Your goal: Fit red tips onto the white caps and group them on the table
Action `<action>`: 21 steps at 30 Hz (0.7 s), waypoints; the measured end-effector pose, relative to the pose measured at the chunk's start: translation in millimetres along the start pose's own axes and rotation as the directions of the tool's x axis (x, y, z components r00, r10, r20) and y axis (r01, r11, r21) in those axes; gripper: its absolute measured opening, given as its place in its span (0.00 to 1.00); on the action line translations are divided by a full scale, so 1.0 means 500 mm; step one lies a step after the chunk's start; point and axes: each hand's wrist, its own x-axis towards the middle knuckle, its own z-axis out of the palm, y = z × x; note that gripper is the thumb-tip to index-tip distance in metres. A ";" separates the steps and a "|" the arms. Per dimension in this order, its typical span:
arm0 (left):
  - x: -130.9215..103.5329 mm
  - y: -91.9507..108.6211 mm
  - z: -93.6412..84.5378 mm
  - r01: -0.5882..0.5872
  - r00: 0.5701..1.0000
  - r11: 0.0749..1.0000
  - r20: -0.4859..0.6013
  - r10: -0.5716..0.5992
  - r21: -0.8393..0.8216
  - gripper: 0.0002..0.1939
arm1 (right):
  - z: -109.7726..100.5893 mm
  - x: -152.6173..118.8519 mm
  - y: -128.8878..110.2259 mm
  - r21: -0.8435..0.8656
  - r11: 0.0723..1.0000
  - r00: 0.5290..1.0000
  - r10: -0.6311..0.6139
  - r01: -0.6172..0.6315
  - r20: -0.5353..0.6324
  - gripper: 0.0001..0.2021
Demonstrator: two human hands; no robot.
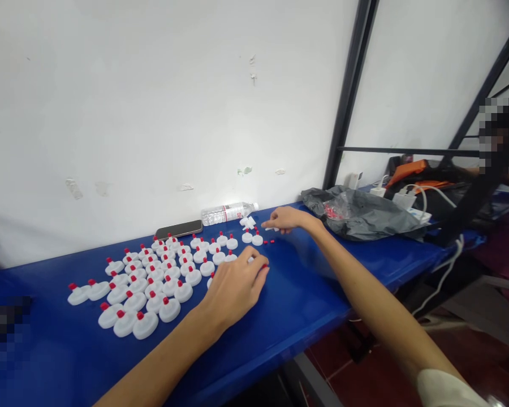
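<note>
My left hand (240, 282) is over the blue table (292, 299), its fingers pinched on a small red cap (265, 266). Farther back, my right hand (286, 219) reaches down beside a small white piece (272, 229), fingers bent together around its end. Many round white lids with red caps (145, 324) stand in rows left of my left hand. Two more such lids (257, 239) stand between my hands, and two loose red caps (272, 241) lie to their right. Behind them is a little pile of white pieces (248, 223).
A clear bottle (224, 214) lies along the wall, with a phone (178, 229) left of it. On the right are a grey plastic bag (360, 212), white chargers and cables (404, 200), and a black metal frame (350, 85). A person's head, pixelated, shows at the right edge.
</note>
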 end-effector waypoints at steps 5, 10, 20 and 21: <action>0.006 -0.043 -0.030 0.049 0.967 0.997 -0.247 -0.061 -0.053 0.11 | -0.010 -0.011 -0.018 0.047 0.994 0.963 -0.086 0.102 -0.255 0.27; 0.008 -0.082 -0.039 0.133 0.942 0.975 -0.283 -0.181 -0.180 0.11 | 0.015 -0.033 -0.063 0.184 0.934 0.920 -0.239 0.306 -0.312 0.23; 0.010 -0.066 -0.055 0.274 0.875 0.850 -0.249 -0.414 -0.450 0.13 | 0.097 -0.076 -0.141 0.471 0.642 0.795 -0.516 0.605 -0.318 0.25; 0.010 -0.065 -0.056 0.277 0.873 0.839 -0.242 -0.423 -0.468 0.14 | 0.098 -0.075 -0.141 0.466 0.639 0.791 -0.508 0.612 -0.342 0.25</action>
